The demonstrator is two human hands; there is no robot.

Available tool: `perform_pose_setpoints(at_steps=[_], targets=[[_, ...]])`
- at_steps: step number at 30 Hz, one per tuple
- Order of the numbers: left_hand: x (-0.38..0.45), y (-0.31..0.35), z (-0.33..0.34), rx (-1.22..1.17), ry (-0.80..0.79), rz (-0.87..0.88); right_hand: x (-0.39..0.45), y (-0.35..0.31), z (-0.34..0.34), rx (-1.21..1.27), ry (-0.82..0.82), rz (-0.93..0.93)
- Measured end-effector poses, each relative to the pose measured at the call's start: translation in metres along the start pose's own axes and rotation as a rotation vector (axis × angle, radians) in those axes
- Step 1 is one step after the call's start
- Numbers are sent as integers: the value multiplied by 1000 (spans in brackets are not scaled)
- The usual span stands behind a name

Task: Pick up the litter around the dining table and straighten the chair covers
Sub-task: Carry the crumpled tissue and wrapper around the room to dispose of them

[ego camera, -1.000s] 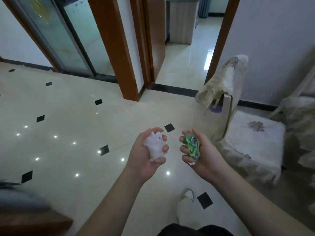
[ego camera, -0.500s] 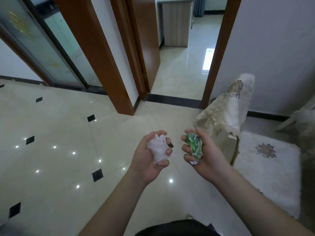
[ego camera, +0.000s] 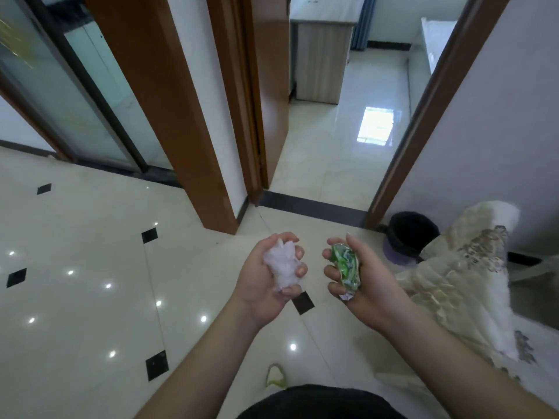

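Observation:
My left hand [ego camera: 261,285] grips a crumpled white tissue wad [ego camera: 281,266], fingers curled round it. My right hand [ego camera: 367,285] holds a crumpled green and white wrapper [ego camera: 346,266] in its curled fingers. Both hands hover side by side above the tiled floor. To the right a chair wears a cream lace cover [ego camera: 459,285] that hangs rumpled over its back. A dark waste bin [ego camera: 411,234] with a purple base stands on the floor by the wall, beyond my right hand and behind the chair.
Glossy cream floor tiles [ego camera: 90,267] with small black diamonds spread to the left. A brown door frame pillar [ego camera: 169,116] and an open doorway [ego camera: 348,146] into another room lie ahead. A small yellowish scrap [ego camera: 275,376] lies on the floor near my body.
The view has swung right and forward toward the doorway. The waste bin has come into sight behind the chair. Both hands keep hold of their litter.

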State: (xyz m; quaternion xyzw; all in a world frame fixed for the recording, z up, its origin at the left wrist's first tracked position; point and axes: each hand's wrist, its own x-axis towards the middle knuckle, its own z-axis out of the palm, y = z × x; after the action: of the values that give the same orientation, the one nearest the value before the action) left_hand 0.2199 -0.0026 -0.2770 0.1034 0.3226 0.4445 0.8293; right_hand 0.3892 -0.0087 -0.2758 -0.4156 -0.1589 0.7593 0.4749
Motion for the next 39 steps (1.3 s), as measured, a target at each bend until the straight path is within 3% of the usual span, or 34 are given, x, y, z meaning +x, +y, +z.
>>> perform_pose_setpoints(at_steps=[8, 25, 39], targets=[[103, 70, 16, 109, -63, -66, 87, -55, 13, 78, 96, -108], [361, 102, 145, 267, -130, -270, 245, -238, -64, 292, 233, -208], [552, 146, 200, 312, -286, -477, 352, -345, -113, 423, 349, -367]])
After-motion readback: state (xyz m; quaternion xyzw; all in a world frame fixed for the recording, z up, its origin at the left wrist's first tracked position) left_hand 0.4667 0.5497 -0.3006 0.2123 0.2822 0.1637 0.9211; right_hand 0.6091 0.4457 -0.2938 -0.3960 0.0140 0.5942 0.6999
